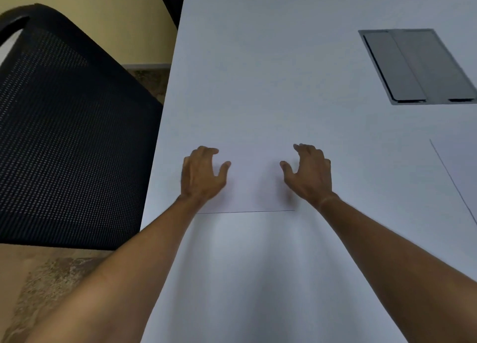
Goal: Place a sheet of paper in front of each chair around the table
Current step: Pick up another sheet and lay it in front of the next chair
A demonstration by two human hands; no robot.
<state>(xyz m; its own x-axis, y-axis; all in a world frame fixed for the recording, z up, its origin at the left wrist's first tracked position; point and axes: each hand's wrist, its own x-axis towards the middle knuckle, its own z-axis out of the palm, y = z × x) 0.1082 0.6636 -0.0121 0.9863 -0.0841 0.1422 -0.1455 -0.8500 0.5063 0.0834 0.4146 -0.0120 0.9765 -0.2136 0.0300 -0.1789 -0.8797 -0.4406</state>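
Two hands, left [204, 173] and right [308, 173], fingers spread and gripping nothing, over a sheet [254, 185] flat on the table [271, 71], right of the chair [69, 141], probably squaring it.

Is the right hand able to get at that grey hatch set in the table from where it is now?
Probably yes. The right hand rests open at the sheet of paper, and only bare table lies between it and the grey hatch. It would take a stretch forward and to the right.
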